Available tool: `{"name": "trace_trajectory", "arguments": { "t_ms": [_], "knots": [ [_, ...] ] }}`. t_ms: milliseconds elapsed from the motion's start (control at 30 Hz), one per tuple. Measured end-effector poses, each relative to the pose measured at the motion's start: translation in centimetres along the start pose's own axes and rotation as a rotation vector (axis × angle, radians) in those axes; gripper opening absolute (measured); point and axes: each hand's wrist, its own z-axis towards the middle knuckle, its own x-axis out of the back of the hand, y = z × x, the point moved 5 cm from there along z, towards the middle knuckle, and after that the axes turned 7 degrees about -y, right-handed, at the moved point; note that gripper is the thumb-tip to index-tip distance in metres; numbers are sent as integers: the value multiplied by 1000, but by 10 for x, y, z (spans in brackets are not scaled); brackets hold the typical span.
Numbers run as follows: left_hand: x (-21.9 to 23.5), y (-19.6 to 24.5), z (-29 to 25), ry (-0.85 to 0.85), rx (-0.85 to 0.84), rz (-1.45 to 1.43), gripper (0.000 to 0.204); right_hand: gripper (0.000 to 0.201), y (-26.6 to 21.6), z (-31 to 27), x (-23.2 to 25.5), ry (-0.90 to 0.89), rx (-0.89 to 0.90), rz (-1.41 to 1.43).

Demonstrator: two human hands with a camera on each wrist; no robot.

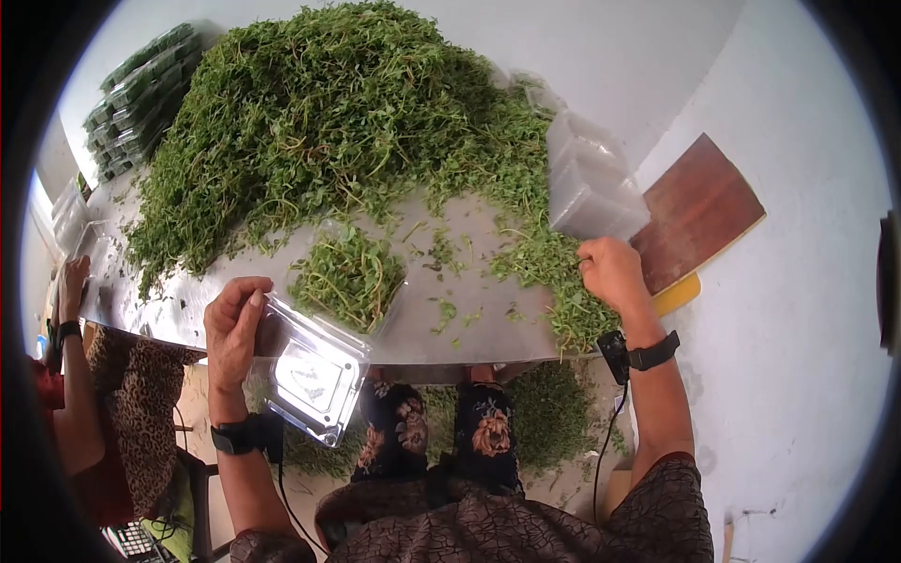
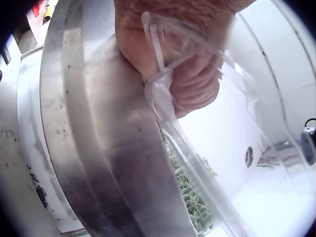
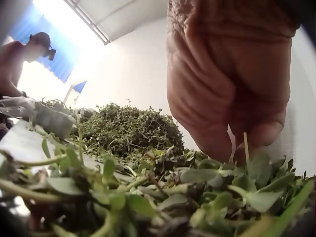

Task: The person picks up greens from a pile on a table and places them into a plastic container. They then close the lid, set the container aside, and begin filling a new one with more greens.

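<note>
My left hand [image 1: 235, 328] pinches the corner of a clear plastic clamshell lid [image 1: 328, 373], tilted over the table's front edge. In the left wrist view the lid's clear rim [image 2: 185, 148] runs down from the curled fingers. Just beyond it, the clear box [image 1: 392, 308] sits on the table, heaped with leafy green sprigs [image 1: 345, 277]. My right hand [image 1: 615, 272] is down at the loose greens [image 1: 572, 305] on the table's right side. Its thumb and fingers come together on a sprig in the right wrist view, a thin stem [image 3: 247, 148] showing by the fingertips.
A large mound of greens [image 1: 338, 113] covers the back of the metal table [image 1: 441, 328]. Stacked clear boxes [image 1: 596, 188] stand right, beside a brown board [image 1: 699, 216]. Filled boxes [image 1: 141, 103] are piled back left. Another person's arm [image 1: 80, 403] reaches in at left.
</note>
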Motion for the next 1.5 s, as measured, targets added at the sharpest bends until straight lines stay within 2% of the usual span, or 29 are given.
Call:
{"name": "trace_trajectory", "arguments": {
  "t_ms": [67, 133, 267, 333, 367, 433, 567, 633, 667, 733, 767, 833, 967, 1033, 1067, 1133, 1300, 1333, 1367, 1433, 1500],
  "knots": [
    [0, -1, 0, 2, -16, -13, 18, 17, -4, 1, 13, -32, -61, 1],
    [0, -2, 0, -12, -6, -34, 18, 18, 0, 3, 22, -52, -219, 61],
    [0, -1, 0, -15, 2, -42, 18, 15, -2, 2, 19, -11, -187, 241],
    [-1, 2, -1, 9, 3, -6, 18, 13, -10, 2, 22, -18, -251, 671],
    [-1, 2, -1, 12, 5, -5, 18, 13, -14, 4, 26, -21, -249, 672],
    [-1, 1, -1, -1, 26, -31, 17, 15, -20, 9, 34, 20, -240, 882],
    [-2, 4, 0, 25, -15, -12, 16, 15, -32, 17, 35, 24, -233, 927],
    [-2, 2, 0, 17, 4, -42, 16, 15, -31, 24, 18, -43, -149, 717],
    [-2, 2, 0, 19, 4, -42, 16, 15, -31, 26, 13, -43, -147, 717],
    [-2, 1, -1, 9, 40, -90, 17, 17, -40, 29, 7, -97, -90, 465],
    [-2, 1, -1, 16, 41, -89, 17, 17, -44, 31, 7, -99, -83, 466],
    [-3, 2, 0, 25, -10, -51, 17, 23, -52, 33, 3, -178, -49, 243],
    [-3, 3, 0, 26, -6, -46, 17, 22, -65, 36, 0, -147, 27, 126],
    [-3, 3, 0, 22, -4, -69, 16, 29, -66, 43, -11, -234, 72, -50],
    [-2, 2, -1, 25, -3, -69, 16, 29, -63, 46, -19, -235, 76, -51],
    [-1, 0, -1, -29, 9, -51, 21, 16, -63, 51, -23, -60, 198, -75],
    [-1, -2, 0, 9, -13, -27, 20, 7, -66, 55, -20, -178, 115, -125],
    [-1, -2, 0, 1, -4, -46, 20, 12, -66, 55, -19, -228, 77, -131],
    [-1, -1, 0, 1, -8, -40, 19, 12, -65, 55, -21, -227, 82, -132],
    [-1, 0, 0, 4, -17, -25, 19, 10, -62, 52, -19, -113, 93, -47],
    [-2, 1, 0, 0, -24, -11, 19, 11, -62, 53, -18, -173, 62, -89]
  ]
}}
